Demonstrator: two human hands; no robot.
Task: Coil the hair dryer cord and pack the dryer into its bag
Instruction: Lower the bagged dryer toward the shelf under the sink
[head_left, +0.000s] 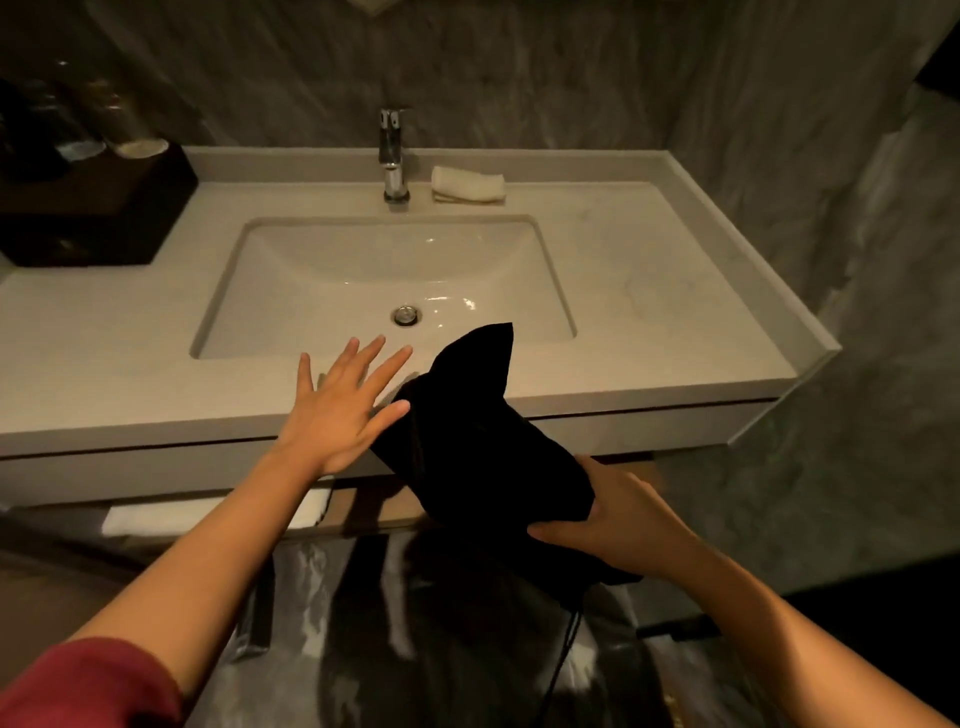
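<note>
Bag (467, 447), soft and limp yet bulging as if loaded, sits gripped at its lower end by the right hand (618, 519), just right of the open, spread left hand (337, 410); best supported underneath, neck pinched.

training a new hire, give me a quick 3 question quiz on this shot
1. True or false: the left hand grips the black bag.
2. Which hand holds the bag? A) right hand B) left C) neither
3. What lies right of the faucet on the counter?

Key: 1 false, it is open with fingers spread beside the bag. 2 A. 3 a rolled white towel.
</note>
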